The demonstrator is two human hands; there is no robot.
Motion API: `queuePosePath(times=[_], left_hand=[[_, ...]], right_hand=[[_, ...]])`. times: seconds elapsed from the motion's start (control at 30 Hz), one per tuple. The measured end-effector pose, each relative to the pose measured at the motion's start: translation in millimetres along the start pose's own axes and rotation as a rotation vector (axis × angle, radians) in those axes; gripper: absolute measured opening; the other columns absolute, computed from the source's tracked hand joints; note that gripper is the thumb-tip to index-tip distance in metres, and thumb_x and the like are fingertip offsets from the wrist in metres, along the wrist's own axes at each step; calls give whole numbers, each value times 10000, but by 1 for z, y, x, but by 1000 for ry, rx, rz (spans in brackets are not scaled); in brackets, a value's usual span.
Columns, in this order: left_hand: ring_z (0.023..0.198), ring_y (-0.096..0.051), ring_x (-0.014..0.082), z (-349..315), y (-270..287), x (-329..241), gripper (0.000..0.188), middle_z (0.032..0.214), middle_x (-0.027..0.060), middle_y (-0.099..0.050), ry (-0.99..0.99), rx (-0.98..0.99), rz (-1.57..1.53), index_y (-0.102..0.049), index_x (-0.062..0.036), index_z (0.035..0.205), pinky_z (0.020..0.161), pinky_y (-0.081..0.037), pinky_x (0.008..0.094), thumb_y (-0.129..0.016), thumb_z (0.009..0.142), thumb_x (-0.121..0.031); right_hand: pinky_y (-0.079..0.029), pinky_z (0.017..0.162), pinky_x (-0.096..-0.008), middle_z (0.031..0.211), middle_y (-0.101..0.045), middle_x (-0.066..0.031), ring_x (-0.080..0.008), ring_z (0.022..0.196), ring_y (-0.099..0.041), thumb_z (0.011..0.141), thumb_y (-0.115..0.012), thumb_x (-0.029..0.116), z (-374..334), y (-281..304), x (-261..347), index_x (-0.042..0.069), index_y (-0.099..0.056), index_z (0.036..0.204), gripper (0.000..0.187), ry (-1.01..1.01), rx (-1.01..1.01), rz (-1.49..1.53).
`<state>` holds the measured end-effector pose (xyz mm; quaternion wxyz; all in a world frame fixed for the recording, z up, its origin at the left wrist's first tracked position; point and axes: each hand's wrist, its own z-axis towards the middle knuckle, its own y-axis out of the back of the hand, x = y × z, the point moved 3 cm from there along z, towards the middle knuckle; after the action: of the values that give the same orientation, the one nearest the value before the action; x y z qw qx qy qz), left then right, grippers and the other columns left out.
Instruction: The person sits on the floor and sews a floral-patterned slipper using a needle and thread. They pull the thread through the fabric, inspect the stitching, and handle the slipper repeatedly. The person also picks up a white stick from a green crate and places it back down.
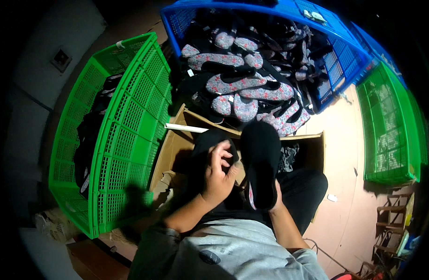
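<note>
My right hand (pixel 277 199) grips the heel end of a black slip-on shoe (pixel 260 144), mostly hidden behind it. The shoe points away from me, and a strip of floral cloth shows along its left edge near the heel. Just left of the shoe, my left hand (pixel 218 175) is raised with its fingers loosely bent and the thumb apart. Nothing shows in that hand. Behind its fingers is a dark rounded shape (pixel 207 142); whether it is my knee or another shoe, I cannot tell.
An open cardboard box (pixel 321 154) stands around my legs, with a white stick (pixel 186 128) at its far edge. Beyond it, floral shoes (pixel 235 84) spill from a blue crate (pixel 345 51). Green crates stand left (pixel 130 135) and right (pixel 387 126). A small rack (pixel 392 210) is lower right.
</note>
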<state>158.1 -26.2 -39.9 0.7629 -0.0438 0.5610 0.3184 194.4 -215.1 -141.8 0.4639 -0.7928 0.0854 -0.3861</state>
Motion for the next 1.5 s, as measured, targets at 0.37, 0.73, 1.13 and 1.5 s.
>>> queuePosePath(times=[0.37, 0.73, 1.13, 1.5], left_hand=[[1070, -631, 297, 23, 28, 2, 487, 1109, 210, -652, 165, 431, -5, -543, 19, 1252, 921, -476, 376, -693, 870, -244], [809, -650, 158, 60, 138, 19, 366, 1015, 62, -656, 588, -246, -620, -551, -32, 1153, 590, -517, 262, -667, 901, -271], [1238, -505, 287, 37, 279, 7, 608, 1384, 203, -464, -308, -1167, -525, -220, -27, 1484, 1014, -412, 391, -540, 973, -111], [1023, -531, 148, 61, 188, 43, 544, 1246, 76, -496, 3, -930, -515, -352, -119, 1427, 835, -450, 299, -578, 933, -85]], right_hand=[[-512, 940, -389, 1247, -605, -174, -295, 1055, -630, 919, -601, 356, -21, -19, 16, -16, -518, 1337, 566, -429, -272, -96], [-275, 408, -252, 721, -577, 38, -85, 523, -449, 955, -517, 375, 19, 73, -19, 172, -596, 993, 221, -302, -424, -289], [-277, 435, -203, 747, -590, 57, -63, 587, -484, 965, -500, 310, 23, 83, -26, 164, -593, 951, 174, -323, -403, -294], [-274, 396, -213, 748, -592, 30, -75, 496, -429, 971, -501, 284, 16, 60, -18, 142, -608, 943, 180, -363, -406, -362]])
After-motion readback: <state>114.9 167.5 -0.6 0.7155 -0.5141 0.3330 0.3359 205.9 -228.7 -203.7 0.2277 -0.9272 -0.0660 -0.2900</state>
